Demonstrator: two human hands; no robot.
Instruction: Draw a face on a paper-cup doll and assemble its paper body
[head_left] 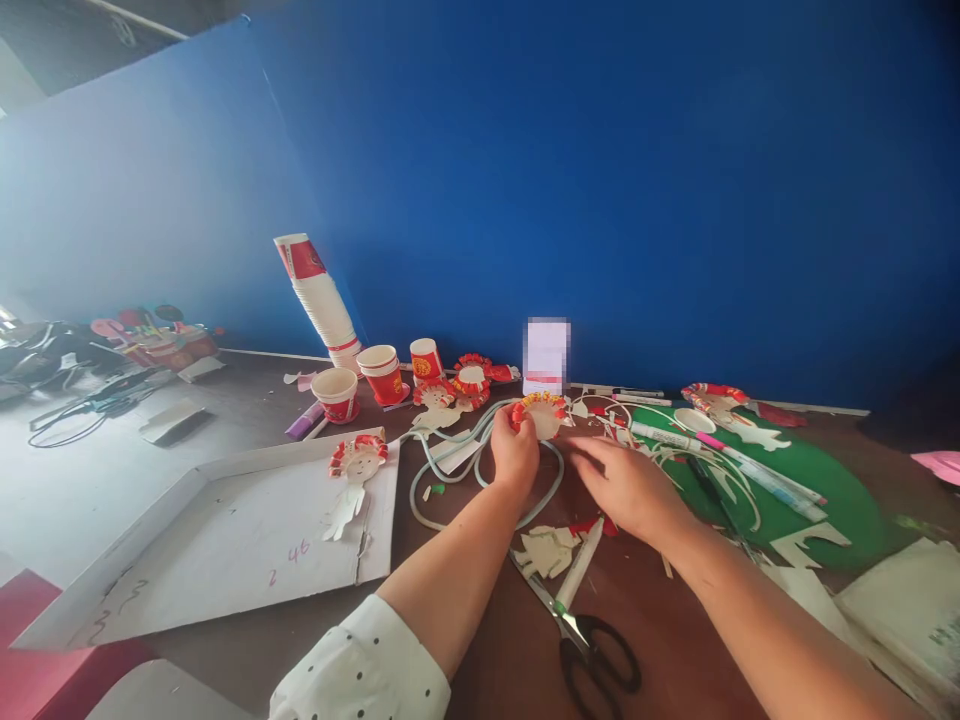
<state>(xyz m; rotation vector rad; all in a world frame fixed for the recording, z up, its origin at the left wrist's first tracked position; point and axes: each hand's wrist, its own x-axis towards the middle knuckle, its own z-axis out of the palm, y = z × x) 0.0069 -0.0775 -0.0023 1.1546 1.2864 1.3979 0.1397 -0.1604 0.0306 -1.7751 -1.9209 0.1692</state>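
My left hand (pixel 516 447) pinches the rim of a paper cup cutout (pixel 545 422), a round white piece with a curled red and yellow fringe. To its right, my right hand (pixel 626 485) is held low over the table with its fingers stretched out, and nothing shows in it. A looped pale cable (pixel 420 505) lies beneath and around my left hand. Between my forearms are white paper scraps (pixel 549 552), a white marker (pixel 581 565) and black-handled scissors (pixel 574 632). Part of the cutout is hidden by my fingers.
A shallow white box lid (pixel 247 560) at left holds another fringed cutout (pixel 358 457). Behind stand paper cups (pixel 384 377) and a tall leaning cup stack (pixel 322 305). Markers (pixel 761 470) lie on a green mat (pixel 832 490) at right. A blue partition (pixel 600 180) closes the back.
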